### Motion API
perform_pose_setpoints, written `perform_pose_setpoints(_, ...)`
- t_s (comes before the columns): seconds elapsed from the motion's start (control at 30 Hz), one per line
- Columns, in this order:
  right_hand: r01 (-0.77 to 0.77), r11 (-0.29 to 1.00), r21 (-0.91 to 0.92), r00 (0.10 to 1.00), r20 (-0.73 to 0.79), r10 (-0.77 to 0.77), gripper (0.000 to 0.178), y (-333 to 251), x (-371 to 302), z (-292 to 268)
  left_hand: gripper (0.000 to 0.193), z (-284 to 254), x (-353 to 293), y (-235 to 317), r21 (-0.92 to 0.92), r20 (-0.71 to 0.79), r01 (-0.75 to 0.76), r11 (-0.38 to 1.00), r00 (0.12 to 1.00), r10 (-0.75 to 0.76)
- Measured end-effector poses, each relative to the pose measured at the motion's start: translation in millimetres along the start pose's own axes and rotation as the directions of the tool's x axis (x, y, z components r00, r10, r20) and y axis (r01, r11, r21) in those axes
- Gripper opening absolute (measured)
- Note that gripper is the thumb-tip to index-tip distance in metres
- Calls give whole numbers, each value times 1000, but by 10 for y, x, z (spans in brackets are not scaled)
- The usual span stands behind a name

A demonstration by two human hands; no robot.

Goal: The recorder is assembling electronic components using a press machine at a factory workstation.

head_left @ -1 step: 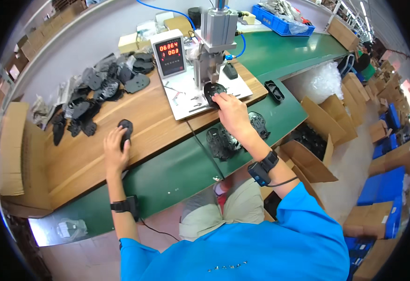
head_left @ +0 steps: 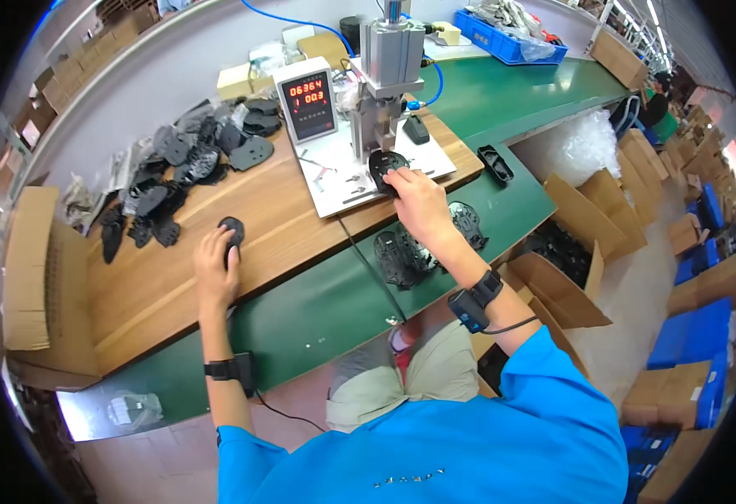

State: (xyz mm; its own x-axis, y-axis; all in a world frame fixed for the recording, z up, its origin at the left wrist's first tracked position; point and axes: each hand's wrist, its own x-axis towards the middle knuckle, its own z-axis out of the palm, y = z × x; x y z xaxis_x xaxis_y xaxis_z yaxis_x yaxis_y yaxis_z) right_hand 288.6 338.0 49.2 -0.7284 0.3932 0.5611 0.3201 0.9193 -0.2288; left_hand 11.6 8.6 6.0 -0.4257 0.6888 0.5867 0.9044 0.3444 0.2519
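Observation:
My right hand (head_left: 421,203) grips the near end of a black plastic shell (head_left: 384,161), oval like a computer mouse base. That shell sits on the white base plate (head_left: 332,200), under the metal head of a bench press (head_left: 379,124). On the wooden board (head_left: 191,281), my left hand (head_left: 215,267) has its fingers and thumb around another black oval plastic piece (head_left: 233,225). Its lower part is hidden by the fingers. A pile of similar black pieces (head_left: 185,151) lies beyond my left hand. Several black shells (head_left: 395,259) rest on the green table below my right wrist.
A counter box with red digits (head_left: 306,99) stands left of the press. Right of it are a small black part (head_left: 416,129) and a black tray-like piece (head_left: 495,165). Cardboard boxes (head_left: 571,277) stand at the table's right side, one cardboard box (head_left: 28,277) at far left. A blue crate (head_left: 502,38) sits behind.

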Motion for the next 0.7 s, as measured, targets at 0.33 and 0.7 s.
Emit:
perform_pose_setpoints(0.33,333,903,271,933,-235,-273,42,-420,-578,-233,37,311,733,1693,-672,327,317,669,938,-117)
perform_pose_setpoints(0.7,371,886,278,928,-156,-339,31,-285,-1170,-520,35,434,787,2061,-667,692,559,493,711,129)
